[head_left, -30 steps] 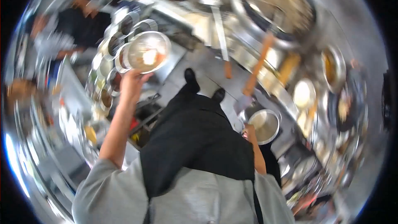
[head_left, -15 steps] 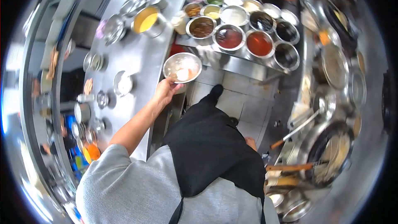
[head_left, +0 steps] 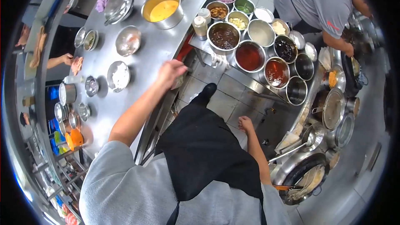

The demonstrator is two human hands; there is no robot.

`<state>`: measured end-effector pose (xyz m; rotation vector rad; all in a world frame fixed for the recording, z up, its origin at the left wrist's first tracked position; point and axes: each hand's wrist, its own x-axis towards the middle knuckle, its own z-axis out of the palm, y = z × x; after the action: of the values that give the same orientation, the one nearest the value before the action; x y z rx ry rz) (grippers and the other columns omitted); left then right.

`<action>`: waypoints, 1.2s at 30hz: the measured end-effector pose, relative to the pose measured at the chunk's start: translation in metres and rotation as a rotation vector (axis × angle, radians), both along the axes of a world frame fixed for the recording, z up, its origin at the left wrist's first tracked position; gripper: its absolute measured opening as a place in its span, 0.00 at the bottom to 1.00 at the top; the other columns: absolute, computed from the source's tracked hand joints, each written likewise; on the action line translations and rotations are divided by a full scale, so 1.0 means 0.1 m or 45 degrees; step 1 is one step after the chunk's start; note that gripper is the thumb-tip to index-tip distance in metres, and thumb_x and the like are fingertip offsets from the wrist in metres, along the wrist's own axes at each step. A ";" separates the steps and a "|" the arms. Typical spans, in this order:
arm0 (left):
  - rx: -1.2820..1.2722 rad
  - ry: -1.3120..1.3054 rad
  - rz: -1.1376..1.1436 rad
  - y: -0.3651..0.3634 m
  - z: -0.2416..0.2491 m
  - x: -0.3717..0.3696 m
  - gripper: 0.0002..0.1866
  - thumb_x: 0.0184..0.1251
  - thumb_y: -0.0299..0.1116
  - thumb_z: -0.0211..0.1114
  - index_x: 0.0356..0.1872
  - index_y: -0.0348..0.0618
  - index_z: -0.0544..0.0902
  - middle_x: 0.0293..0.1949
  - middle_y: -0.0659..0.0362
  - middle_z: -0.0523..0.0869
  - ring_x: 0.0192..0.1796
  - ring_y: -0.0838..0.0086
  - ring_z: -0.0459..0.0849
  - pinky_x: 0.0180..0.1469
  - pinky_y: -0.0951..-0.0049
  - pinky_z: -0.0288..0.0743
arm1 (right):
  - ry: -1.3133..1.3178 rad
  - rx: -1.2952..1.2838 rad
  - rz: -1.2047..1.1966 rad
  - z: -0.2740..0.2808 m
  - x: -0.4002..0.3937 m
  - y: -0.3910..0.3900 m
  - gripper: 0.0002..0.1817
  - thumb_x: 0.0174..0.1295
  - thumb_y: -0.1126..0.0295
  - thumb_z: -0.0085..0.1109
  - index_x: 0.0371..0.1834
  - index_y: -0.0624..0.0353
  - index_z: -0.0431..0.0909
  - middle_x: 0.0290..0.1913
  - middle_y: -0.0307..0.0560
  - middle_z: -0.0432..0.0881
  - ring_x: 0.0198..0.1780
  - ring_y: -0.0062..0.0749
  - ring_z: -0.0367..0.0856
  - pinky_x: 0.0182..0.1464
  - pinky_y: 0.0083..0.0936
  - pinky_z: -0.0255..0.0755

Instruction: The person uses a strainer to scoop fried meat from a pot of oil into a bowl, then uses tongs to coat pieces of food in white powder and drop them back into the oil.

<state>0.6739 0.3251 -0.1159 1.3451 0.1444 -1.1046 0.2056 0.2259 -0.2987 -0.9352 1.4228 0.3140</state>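
My left hand (head_left: 171, 74), slightly blurred, is over the edge of the steel table (head_left: 143, 68) with its fingers loosely extended and nothing in them. Left of it on the table stand a metal bowl with orange residue (head_left: 128, 41) and a bowl of white food (head_left: 119, 76). A large pot of yellow liquid (head_left: 163, 11) is farther back. My right hand (head_left: 246, 124) hangs above the floor beside my black apron, its fingers curled in and no object visible in them.
Metal pots of sauces and ingredients (head_left: 250, 56) cover the stand ahead. On the right are a wok (head_left: 306, 181), a ladle (head_left: 309, 138) and a strainer (head_left: 333, 108). A co-worker in grey (head_left: 316, 4) bends over the far right. Across the table, another person's hand (head_left: 66, 59) shows.
The metal bowl has left my left hand and rests on the table. My right hand has come out further from beside the apron. The co-worker shows more, and the view has shifted.
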 end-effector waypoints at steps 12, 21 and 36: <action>0.241 -0.388 -1.110 -1.19 -1.85 -1.03 0.10 0.58 0.34 0.62 0.26 0.37 0.78 0.20 0.58 0.77 0.21 0.74 0.73 0.22 0.69 0.65 | 0.087 -0.348 -0.128 0.52 0.12 0.22 0.17 0.62 0.60 0.59 0.49 0.59 0.77 0.35 0.44 0.82 0.26 0.26 0.80 0.23 0.29 0.77; 0.357 -0.965 -1.607 -1.43 -1.92 -0.69 0.27 0.71 0.46 0.53 0.52 0.24 0.77 0.53 0.39 0.81 0.55 0.50 0.79 0.58 0.60 0.68 | 0.461 -0.226 -0.366 0.37 -0.91 1.77 0.17 0.62 0.61 0.46 0.26 0.61 0.79 0.25 0.48 0.81 0.21 0.41 0.81 0.23 0.36 0.77; 0.816 -0.890 -1.684 -1.62 -1.65 -0.69 0.12 0.66 0.37 0.50 0.32 0.40 0.75 0.18 0.54 0.76 0.14 0.67 0.75 0.11 0.67 0.63 | 0.244 -0.596 -2.173 0.37 -1.51 2.30 0.42 0.64 0.28 0.35 0.54 0.59 0.74 0.41 0.47 0.81 0.32 0.32 0.82 0.30 0.27 0.75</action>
<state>0.6050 0.1632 -0.2812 2.4352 -1.1489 -1.5966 0.0549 0.4562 -0.2621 0.2214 2.0044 -1.2525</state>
